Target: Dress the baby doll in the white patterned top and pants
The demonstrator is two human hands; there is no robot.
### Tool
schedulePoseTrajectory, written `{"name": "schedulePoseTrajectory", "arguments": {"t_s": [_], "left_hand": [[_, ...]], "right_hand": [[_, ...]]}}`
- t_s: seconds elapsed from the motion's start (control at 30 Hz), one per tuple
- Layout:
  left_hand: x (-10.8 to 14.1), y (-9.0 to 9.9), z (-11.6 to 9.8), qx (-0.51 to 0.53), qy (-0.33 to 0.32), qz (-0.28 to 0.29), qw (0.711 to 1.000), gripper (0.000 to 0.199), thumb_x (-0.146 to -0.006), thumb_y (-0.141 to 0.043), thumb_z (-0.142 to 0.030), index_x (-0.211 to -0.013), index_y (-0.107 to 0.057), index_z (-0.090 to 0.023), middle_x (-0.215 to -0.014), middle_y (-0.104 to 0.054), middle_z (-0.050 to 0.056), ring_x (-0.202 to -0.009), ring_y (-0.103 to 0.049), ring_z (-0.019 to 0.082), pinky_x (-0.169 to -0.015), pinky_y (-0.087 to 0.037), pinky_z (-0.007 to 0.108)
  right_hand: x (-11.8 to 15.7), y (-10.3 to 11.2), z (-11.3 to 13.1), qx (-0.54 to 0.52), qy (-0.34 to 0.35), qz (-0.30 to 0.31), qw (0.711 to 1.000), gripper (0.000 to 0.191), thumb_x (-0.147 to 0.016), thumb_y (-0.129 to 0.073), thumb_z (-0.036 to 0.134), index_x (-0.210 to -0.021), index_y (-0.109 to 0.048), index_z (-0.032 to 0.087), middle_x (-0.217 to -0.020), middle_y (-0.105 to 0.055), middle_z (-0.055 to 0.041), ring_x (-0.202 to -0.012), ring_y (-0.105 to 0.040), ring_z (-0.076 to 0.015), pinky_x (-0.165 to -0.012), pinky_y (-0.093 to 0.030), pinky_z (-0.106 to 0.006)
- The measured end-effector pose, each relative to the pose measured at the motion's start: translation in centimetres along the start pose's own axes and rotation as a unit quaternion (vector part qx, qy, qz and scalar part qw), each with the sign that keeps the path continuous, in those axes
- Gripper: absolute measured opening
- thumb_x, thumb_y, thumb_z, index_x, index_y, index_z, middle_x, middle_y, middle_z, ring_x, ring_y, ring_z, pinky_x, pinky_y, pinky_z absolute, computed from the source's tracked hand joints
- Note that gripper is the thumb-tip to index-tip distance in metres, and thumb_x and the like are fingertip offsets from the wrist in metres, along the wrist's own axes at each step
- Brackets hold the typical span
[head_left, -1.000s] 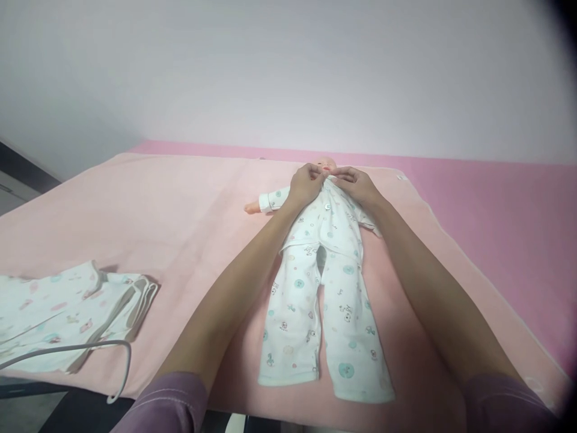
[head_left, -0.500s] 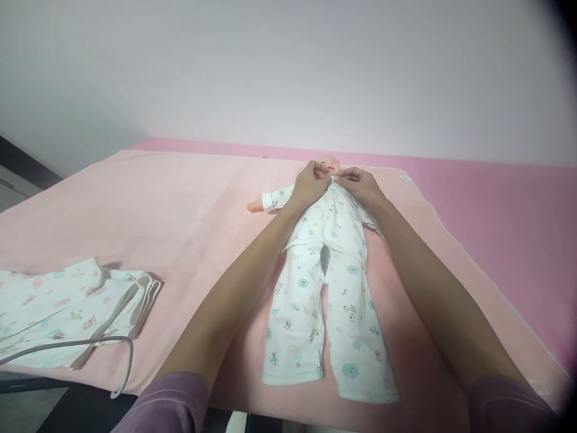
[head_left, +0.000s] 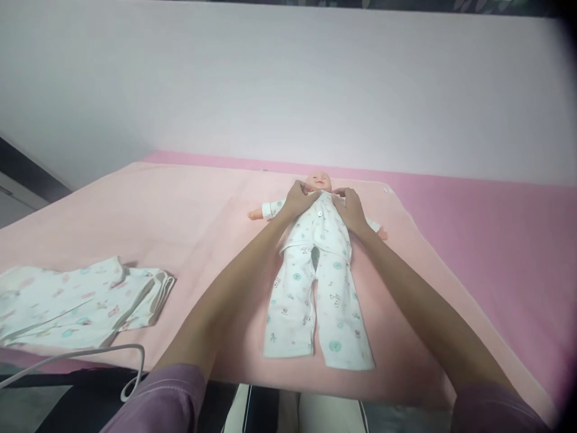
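Observation:
A baby doll (head_left: 319, 181) lies on its back with its head toward the wall, dressed in a white patterned baby shirt (head_left: 318, 225) and matching trousers (head_left: 297, 300). My left hand (head_left: 298, 200) is at the shirt's collar on the left side, thumb on the chest and fingers curled by the shoulder. On the opposite side, my right hand (head_left: 351, 208) grips the shirt near the other shoulder. A snap button shows on the chest between my hands. Both doll arms stick out sideways, partly covered by my hands.
Folded patterned baby clothes (head_left: 67, 304) lie at the left on the pink mat (head_left: 193, 210). A pale cable (head_left: 90, 350) loops over the front left edge. The wall (head_left: 288, 90) stands behind the pink table surface (head_left: 487, 240).
My hands have moved apart from the collar's middle toward the shoulders. The doll's face and right-side hand are now more visible. The camera view has tilted up a little.

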State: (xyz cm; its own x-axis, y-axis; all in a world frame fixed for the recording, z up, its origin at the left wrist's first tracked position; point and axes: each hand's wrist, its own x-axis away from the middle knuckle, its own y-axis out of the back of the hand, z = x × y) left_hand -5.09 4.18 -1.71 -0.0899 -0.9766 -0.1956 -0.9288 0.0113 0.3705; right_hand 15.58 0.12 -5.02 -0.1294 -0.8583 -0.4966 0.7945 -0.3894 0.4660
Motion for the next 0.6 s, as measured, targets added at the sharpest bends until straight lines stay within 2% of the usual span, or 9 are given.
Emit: {"name": "schedulePoseTrajectory", "arguments": {"t_s": [0.1,0.2,0.27,0.33,0.43,0.53,0.6], "left_hand": [[3.9,2.8,-0.2,-0.042,-0.087,0.007,0.995,0.032,-0.095,-0.083,-0.036,-0.113,-0.060,-0.022,-0.125,-0.070,0.009,-0.107,-0.065,0.021,-0.096,-0.051,0.035],[10.0,6.2,0.5,-0.075,-0.143,0.033,0.986,0.030,-0.100,-0.075,-0.047,-0.115,-0.064,-0.024,-0.131,-0.069,0.011,-0.109,-0.064,0.024,-0.095,-0.054,0.038],[14.1,8.1,1.4,-0.075,-0.130,0.081,0.985,0.033,-0.100,-0.070,-0.048,-0.123,-0.063,-0.025,-0.128,-0.070,0.009,-0.102,-0.066,0.023,-0.087,-0.055,0.037],[17.2,9.3,2.3,-0.083,-0.080,0.132,0.984,0.039,-0.100,-0.069,-0.047,-0.131,-0.058,-0.027,-0.110,-0.071,0.004,-0.088,-0.067,0.022,-0.080,-0.054,0.036],[19.3,10.0,2.9,-0.121,-0.037,0.151,0.980,0.037,-0.101,-0.067,-0.049,-0.129,-0.056,-0.027,-0.099,-0.072,0.001,-0.084,-0.068,0.023,-0.078,-0.052,0.036],[19.4,9.7,2.3,-0.195,-0.055,0.113,0.973,0.024,-0.106,-0.058,-0.049,-0.115,-0.059,-0.027,-0.096,-0.074,0.003,-0.085,-0.069,0.026,-0.077,-0.047,0.037],[19.3,9.4,1.5,-0.232,-0.054,0.079,0.968,0.020,-0.108,-0.054,-0.048,-0.108,-0.058,-0.028,-0.090,-0.073,0.003,-0.084,-0.069,0.028,-0.075,-0.044,0.038]], "right_hand": [[4.6,3.8,1.8,0.038,0.061,0.022,0.997,0.029,-0.104,-0.065,0.047,-0.124,-0.068,0.026,-0.137,-0.071,-0.0154,-0.134,-0.063,-0.0357,-0.122,-0.049,-0.058],[10.2,7.4,3.7,0.038,0.074,0.088,0.993,0.027,-0.107,-0.068,0.051,-0.123,-0.068,0.029,-0.128,-0.072,-0.0107,-0.117,-0.069,-0.0326,-0.106,-0.059,-0.051],[13.1,8.8,4.7,0.053,0.097,0.148,0.983,0.024,-0.109,-0.067,0.049,-0.123,-0.066,0.029,-0.124,-0.073,-0.0093,-0.113,-0.070,-0.0316,-0.102,-0.059,-0.050],[14.9,9.4,5.3,0.068,0.113,0.173,0.976,0.022,-0.110,-0.065,0.044,-0.125,-0.064,0.029,-0.123,-0.075,-0.0088,-0.111,-0.071,-0.0312,-0.099,-0.059,-0.049],[15.4,9.1,5.5,0.105,0.137,0.171,0.970,0.020,-0.107,-0.065,0.039,-0.125,-0.064,0.028,-0.120,-0.077,-0.0092,-0.109,-0.073,-0.0325,-0.095,-0.060,-0.049],[14.7,8.5,5.3,0.165,0.160,0.157,0.960,0.015,-0.102,-0.062,0.028,-0.117,-0.068,0.026,-0.111,-0.079,-0.0107,-0.104,-0.075,-0.0344,-0.092,-0.059,-0.049],[14.4,8.5,5.1,0.201,0.173,0.138,0.954,0.018,-0.098,-0.061,0.022,-0.114,-0.070,0.024,-0.109,-0.080,-0.0127,-0.105,-0.075,-0.0363,-0.092,-0.059,-0.049]]}}
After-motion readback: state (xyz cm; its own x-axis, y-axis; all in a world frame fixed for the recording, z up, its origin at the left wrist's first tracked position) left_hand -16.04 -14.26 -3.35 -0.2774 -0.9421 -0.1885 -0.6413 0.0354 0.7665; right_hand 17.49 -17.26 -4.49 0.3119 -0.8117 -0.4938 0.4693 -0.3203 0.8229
